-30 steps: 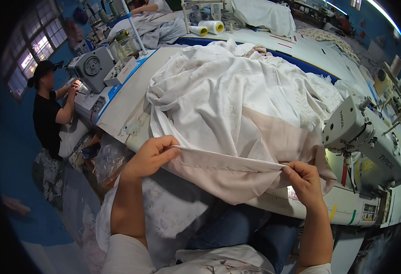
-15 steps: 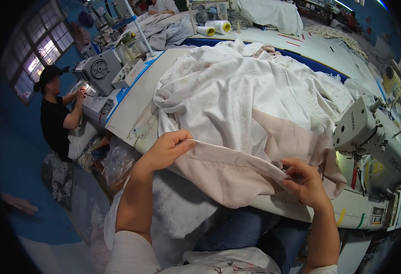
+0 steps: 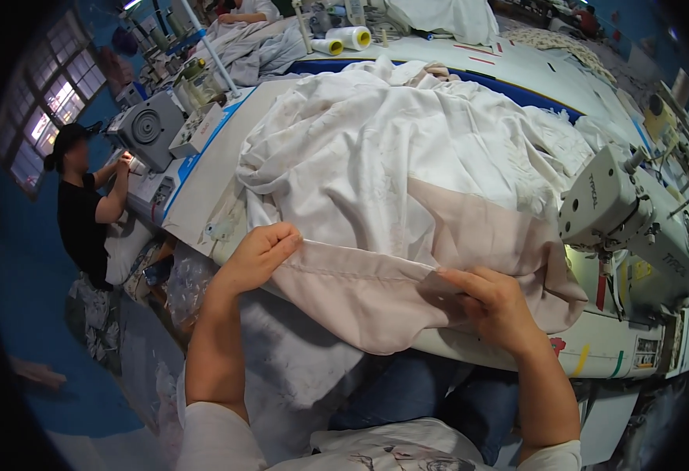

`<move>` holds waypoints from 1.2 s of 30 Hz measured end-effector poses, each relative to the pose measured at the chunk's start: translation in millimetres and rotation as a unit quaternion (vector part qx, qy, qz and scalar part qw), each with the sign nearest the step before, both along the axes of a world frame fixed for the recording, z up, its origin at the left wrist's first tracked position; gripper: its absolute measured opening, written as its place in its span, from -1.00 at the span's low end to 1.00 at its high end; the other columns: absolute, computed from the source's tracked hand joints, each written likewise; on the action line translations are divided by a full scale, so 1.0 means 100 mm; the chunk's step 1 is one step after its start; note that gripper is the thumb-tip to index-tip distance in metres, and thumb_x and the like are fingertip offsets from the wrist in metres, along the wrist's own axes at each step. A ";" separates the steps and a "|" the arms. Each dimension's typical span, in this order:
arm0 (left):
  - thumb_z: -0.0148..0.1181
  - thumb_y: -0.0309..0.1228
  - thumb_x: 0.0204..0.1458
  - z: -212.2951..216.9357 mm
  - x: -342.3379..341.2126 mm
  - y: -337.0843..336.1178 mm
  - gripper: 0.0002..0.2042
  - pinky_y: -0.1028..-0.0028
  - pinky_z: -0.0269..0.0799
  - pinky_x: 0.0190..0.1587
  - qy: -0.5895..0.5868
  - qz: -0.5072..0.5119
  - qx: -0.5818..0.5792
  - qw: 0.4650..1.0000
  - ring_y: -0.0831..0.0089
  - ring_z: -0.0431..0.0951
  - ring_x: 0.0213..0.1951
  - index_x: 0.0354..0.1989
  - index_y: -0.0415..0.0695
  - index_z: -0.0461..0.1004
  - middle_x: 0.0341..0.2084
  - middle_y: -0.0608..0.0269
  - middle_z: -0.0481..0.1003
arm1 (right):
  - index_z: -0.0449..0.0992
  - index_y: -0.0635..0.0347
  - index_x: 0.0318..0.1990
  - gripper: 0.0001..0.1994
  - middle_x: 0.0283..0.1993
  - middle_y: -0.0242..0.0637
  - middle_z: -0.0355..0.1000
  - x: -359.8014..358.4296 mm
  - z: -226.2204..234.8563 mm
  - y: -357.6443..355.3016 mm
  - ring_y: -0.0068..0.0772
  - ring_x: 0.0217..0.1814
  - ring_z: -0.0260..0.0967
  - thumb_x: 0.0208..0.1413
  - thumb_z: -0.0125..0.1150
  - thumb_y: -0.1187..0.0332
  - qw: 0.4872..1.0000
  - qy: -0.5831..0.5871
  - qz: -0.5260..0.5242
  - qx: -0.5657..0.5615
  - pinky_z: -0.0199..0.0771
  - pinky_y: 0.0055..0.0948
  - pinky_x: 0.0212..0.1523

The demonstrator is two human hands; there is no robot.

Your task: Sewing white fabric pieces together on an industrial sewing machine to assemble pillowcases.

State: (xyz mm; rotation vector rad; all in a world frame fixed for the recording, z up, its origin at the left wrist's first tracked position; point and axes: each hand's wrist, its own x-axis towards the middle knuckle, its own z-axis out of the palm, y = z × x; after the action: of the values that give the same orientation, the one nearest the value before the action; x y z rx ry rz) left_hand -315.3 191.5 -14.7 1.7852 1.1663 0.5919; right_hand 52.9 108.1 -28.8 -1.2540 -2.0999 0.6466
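A large piece of white and pale pink fabric (image 3: 352,149) lies heaped over the sewing table. Along its near side runs a stitched, folded pink hem (image 3: 352,271), stretched between my hands. My left hand (image 3: 262,255) is closed on the hem's left end, thumb and fingers pinched together. Farther right, my right hand (image 3: 493,306) grips the same edge, its index finger reaching left along the fold; the other fingers curl partly out of sight. Some of the pink cloth droops over the table's near edge.
A sewing machine (image 3: 627,212) stands at the right of the table. To the left, a person in black (image 3: 85,204) works at another machine (image 3: 146,129). White thread cones (image 3: 350,38) stand at the back. A clear plastic bag (image 3: 187,286) hangs below the table's left edge.
My right hand has slid left along the hem, closer to my left hand, its index finger now extended. My left hand still pinches its end. The whole view has shifted slightly.
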 end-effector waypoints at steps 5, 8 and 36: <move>0.01 -0.37 0.26 -0.04 0.05 0.01 -0.77 0.64 0.17 -0.37 -0.006 0.014 -0.026 1.000 0.74 0.17 -0.42 -0.42 -0.24 0.35 -0.54 0.55 0.23 | 0.53 0.11 0.00 -0.50 -0.30 -0.21 0.46 0.06 -0.04 -0.03 -0.19 -0.33 0.44 -0.18 0.17 0.73 1.000 0.012 0.001 0.002 0.47 -0.35 -0.29; 0.01 -0.36 0.27 -0.06 0.01 0.00 -0.77 0.66 0.15 -0.38 -0.010 0.021 -0.037 0.999 0.76 0.16 -0.42 -0.42 -0.21 0.34 -0.53 0.58 0.23 | 0.54 0.15 -0.07 -0.56 -0.30 -0.20 0.47 0.08 -0.06 -0.05 -0.18 -0.32 0.45 -0.17 0.18 0.72 0.999 0.026 -0.028 0.023 0.47 -0.35 -0.31; 0.37 -0.59 -0.30 0.31 -0.42 -0.08 -0.87 0.60 0.32 -0.32 0.074 0.032 -0.052 0.995 0.66 0.43 -0.45 -0.55 -0.22 0.51 -0.57 0.42 0.50 | 0.55 0.36 -0.42 -0.95 -0.37 -0.29 0.46 0.36 0.11 -0.37 -0.62 -0.47 0.33 -0.03 0.32 0.59 0.951 0.287 -0.093 -0.064 0.29 -0.62 -0.52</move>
State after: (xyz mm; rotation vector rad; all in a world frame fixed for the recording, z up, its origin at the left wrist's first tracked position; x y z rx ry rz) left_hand -357.1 183.8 16.6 1.7314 1.3349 0.4349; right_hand 89.3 71.4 -17.5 -1.1384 -1.4641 0.9411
